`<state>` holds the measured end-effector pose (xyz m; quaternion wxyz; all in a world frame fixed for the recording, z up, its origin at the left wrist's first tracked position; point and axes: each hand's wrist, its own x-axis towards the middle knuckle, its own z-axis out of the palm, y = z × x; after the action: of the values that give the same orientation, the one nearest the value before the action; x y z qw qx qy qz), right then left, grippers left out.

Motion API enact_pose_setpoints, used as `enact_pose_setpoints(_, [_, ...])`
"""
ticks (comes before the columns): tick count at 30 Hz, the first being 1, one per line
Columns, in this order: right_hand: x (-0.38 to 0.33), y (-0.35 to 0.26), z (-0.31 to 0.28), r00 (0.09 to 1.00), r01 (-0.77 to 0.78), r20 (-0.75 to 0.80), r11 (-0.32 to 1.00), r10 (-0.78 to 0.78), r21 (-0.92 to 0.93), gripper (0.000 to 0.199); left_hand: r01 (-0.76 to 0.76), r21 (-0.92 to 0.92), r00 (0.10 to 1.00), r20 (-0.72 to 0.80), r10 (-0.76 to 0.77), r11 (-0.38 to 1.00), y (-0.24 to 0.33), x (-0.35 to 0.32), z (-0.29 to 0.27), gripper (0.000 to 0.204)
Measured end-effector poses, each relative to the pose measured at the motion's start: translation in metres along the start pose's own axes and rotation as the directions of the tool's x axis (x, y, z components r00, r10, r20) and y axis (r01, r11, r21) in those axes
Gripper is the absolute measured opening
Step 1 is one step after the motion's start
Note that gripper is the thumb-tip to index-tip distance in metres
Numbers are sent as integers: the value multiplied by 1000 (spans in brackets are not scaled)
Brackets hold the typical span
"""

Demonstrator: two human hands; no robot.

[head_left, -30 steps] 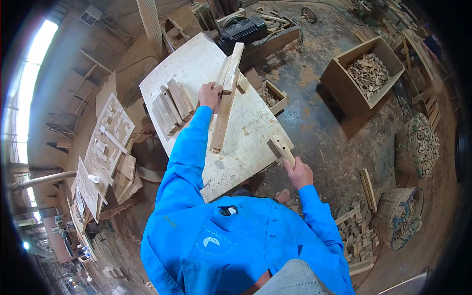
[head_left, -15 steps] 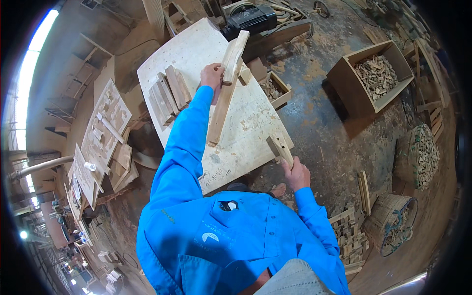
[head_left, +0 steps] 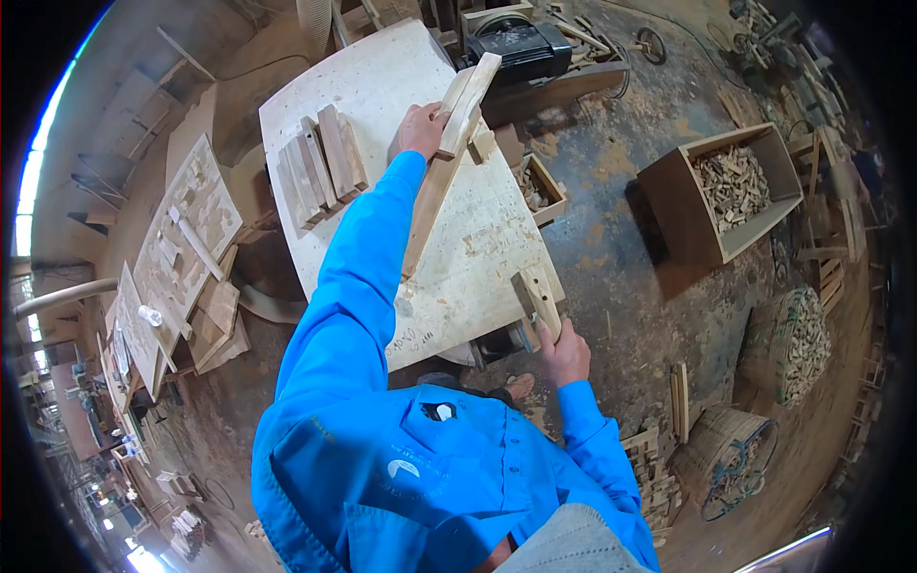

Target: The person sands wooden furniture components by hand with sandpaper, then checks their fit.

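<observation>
My left hand (head_left: pixel 417 131) is stretched out over the pale board tabletop (head_left: pixel 478 248), its fingers closed on a short, slightly bent wooden piece (head_left: pixel 466 110). That piece lies over a long wooden strip (head_left: pixel 430 210), partly hidden by my sleeve. A small wood block (head_left: pixel 481 147) sits beside them on the right. At the near right corner, my right hand (head_left: pixel 567 354) is closed round the end of a wooden piece with holes (head_left: pixel 541 298). The far end of that piece is over the table's edge. Several wooden bars (head_left: pixel 320 164) lie side by side left of my left arm.
Beyond the table stands a black motor (head_left: pixel 518 48). A small box (head_left: pixel 540 191) of offcuts sits against the right edge. Further right are a large wooden box (head_left: pixel 683 215) of scraps and woven baskets (head_left: pixel 731 454). Another board (head_left: pixel 191 215) with wood pieces is at left.
The view has shifted slightly. My left hand keeps its grip on the bent piece by the strip. My right hand still holds the piece with holes, which now points a little more away from me.
</observation>
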<state>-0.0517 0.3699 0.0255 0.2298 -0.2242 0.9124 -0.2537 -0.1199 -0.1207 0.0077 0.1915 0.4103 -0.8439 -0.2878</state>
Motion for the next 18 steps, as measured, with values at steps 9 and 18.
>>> enact_pose_setpoints(9, [45, -34, 10, 1000, 14, -25, 998, -15, -54, 53, -7, 25, 999, 33, 6, 1000, -8, 51, -10, 43])
enact_pose_setpoints(18, [79, -62, 17, 999, 12, -32, 998, -15, -67, 52, 25, 42, 1000, -20, -24, 999, -22, 96, -8, 41])
